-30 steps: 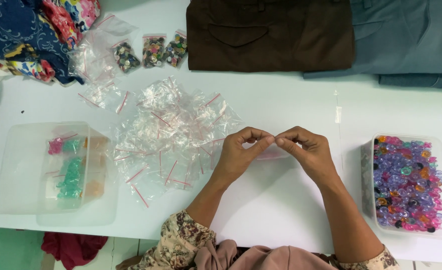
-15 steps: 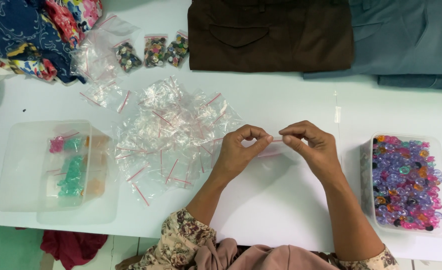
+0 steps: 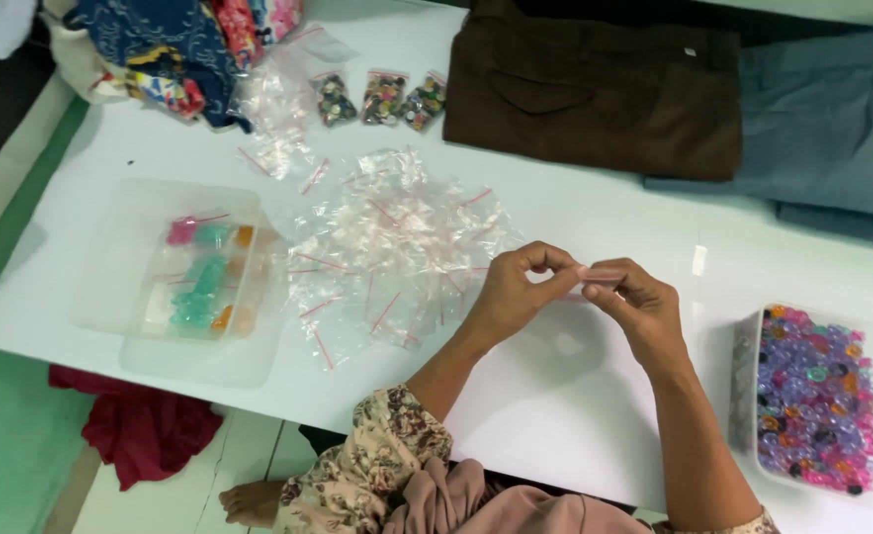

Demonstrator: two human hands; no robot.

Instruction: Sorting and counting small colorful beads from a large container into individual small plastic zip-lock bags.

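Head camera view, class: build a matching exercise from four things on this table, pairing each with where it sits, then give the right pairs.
Things:
1. tub of purple beads
2. brown garment
3. pile of empty clear bags
4. small clear bag

Places:
A. far edge of the table, folded
B. pinched between the left hand and right hand
C. right end of the table
D. middle of the table, left of the hands

Pairs: 1-C, 2-A, 3-D, 4-B

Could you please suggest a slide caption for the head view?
Left hand and right hand pinch a small clear bag above a white table.
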